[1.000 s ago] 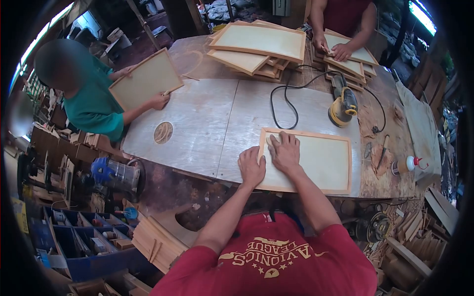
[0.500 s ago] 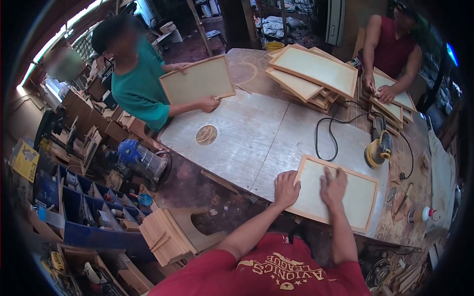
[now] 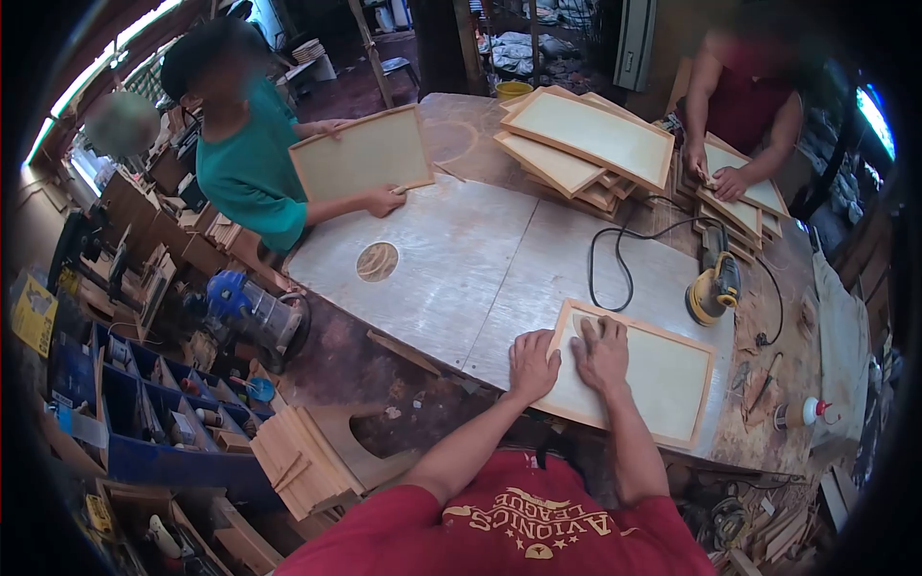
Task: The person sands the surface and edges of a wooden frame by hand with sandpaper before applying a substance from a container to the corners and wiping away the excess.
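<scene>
Nearest to the camera, below the framed panel (image 3: 658,384), the person's red shirt (image 3: 519,523) fills the bottom edge of the view. Both bare forearms reach up from it to the panel. The panel lies flat on the surface (image 3: 461,259), at its near edge.

The left hand (image 3: 533,365) rests palm down on the left rail of the panel. It is opened flat, the fingers a little spread, and it grips nothing. The right hand (image 3: 602,353) lies just beside it on the panel's inner sheet, near the far left corner. It is also flat, with the fingers close together. A small pale piece (image 3: 583,324) shows under its fingertips, but it is too small to name. The near left corner of the panel is hidden by the two hands.

To the right of the panel stands a glue bottle (image 3: 802,413). Just beyond the panel lies a yellow sander (image 3: 713,285), and its black cable (image 3: 600,264) loops over the surface. Left of the panel, off the surface and lower, sits a blue machine (image 3: 240,302), partly hidden by clutter.

Farther beyond the panel there is a stack of panels (image 3: 586,144). Far to the left of the panel, a person in green (image 3: 245,173) holds a similar board (image 3: 360,156) with both hands. Far beyond it, to the right, a person in dark red (image 3: 744,91) has both hands on another pile; this person is cut off by the dark rim of the view.
</scene>
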`<state>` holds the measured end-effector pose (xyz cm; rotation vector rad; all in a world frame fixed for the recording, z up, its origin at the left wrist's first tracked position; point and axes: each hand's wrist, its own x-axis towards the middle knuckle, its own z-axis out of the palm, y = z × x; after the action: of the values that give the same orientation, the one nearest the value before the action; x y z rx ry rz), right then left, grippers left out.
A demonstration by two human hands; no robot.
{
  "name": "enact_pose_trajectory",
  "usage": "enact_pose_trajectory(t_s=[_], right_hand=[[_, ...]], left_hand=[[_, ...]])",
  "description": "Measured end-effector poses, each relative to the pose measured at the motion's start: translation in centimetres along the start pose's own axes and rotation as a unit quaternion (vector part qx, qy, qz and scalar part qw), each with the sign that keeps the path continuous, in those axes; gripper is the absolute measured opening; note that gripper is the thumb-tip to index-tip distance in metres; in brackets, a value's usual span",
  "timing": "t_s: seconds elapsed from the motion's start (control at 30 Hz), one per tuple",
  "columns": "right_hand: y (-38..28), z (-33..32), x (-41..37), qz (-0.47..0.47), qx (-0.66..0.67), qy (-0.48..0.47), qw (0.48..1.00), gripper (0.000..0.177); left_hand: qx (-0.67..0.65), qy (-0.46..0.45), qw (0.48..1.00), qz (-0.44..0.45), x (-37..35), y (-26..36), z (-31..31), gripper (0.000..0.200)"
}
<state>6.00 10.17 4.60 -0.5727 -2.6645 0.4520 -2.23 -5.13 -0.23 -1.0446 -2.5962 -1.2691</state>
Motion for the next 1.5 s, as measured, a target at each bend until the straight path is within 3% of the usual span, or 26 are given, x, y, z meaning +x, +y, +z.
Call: enact_pose_trajectory(t_s=[0.07,0.17,0.3,0.4,0.47,0.53,0.63,0.7,0.8,0.87,0.93,1.03,1.1,1.17,1.23,1.33,1.43,1.5], right_hand=[[5.2,-0.4,-2.4,-0.022,-0.092,0.065,0.993,0.048],[12.3,-5.0,-5.9,0.092,-0.028,0.052,0.994,0.046],[12.0,-7.7,-5.4,0.204,-0.035,0.025,0.978,0.050],[10.5,-2.3,-4.4,0.184,-0.087,0.078,0.976,0.050],[4.4,0.5,-2.9,0.062,-0.091,0.061,0.992,0.053],[-2.1,0.3,-0.4,0.022,-0.014,-0.026,0.999,0.050],[-1.4,0.9,0.0,0.054,0.031,-0.010,0.998,0.046],[3.6,1.2,-2.4,0.006,-0.055,0.075,0.996,0.042],[11.9,-3.4,-5.5,0.159,-0.040,0.080,0.983,0.041],[15.2,-7.1,-6.7,0.180,-0.043,0.055,0.981,0.039],[15.7,-8.2,-6.7,0.190,-0.013,0.037,0.981,0.041],[13.4,-6.7,-5.9,0.225,-0.057,0.083,0.969,0.043],[11.5,-3.5,-4.8,0.170,-0.036,0.118,0.978,0.044],[5.3,-2.8,-2.1,0.136,-0.029,0.041,0.989,0.048],[1.8,-0.8,-0.8,0.100,-0.043,0.033,0.994,0.051],[0.5,-0.4,-1.2,0.010,-0.027,-0.017,0.999,0.055],[6.9,-1.5,-4.0,0.037,-0.078,0.010,0.996,0.053],[10.9,-5.1,-6.9,0.123,-0.056,0.023,0.990,0.049]], left_hand=[[-0.005,-0.006,1.000,0.001,-0.2,0.2,-0.1,0.048],[-0.010,-0.002,1.000,-0.007,-0.1,0.0,0.0,0.048],[-0.004,-0.006,1.000,-0.008,0.1,0.2,-0.2,0.047],[0.006,-0.003,1.000,-0.013,-0.2,0.1,0.1,0.046],[0.012,-0.005,1.000,-0.006,0.5,0.0,0.1,0.046],[0.016,-0.015,1.000,-0.008,0.0,0.0,0.0,0.045],[0.013,-0.006,1.000,-0.002,0.2,-0.2,-0.1,0.044],[0.005,-0.005,1.000,0.001,-0.2,-0.1,0.2,0.044],[-0.006,-0.002,1.000,-0.004,-0.2,-0.2,0.0,0.045],[-0.009,-0.011,1.000,-0.015,0.1,0.0,-0.1,0.045],[-0.015,-0.002,1.000,-0.007,0.2,0.2,-0.2,0.045],[-0.015,-0.002,1.000,-0.004,0.0,0.0,-0.2,0.045],[-0.008,-0.001,1.000,-0.008,0.1,0.0,0.0,0.045],[0.006,-0.007,1.000,-0.011,0.0,-0.2,0.3,0.045],[0.004,-0.015,1.000,-0.009,-0.1,0.0,0.0,0.045],[-0.003,-0.008,1.000,-0.004,0.0,0.1,0.0,0.045],[-0.008,-0.021,1.000,-0.007,-0.2,0.0,-0.3,0.045],[-0.009,-0.021,1.000,-0.014,0.0,0.0,-0.2,0.045]])
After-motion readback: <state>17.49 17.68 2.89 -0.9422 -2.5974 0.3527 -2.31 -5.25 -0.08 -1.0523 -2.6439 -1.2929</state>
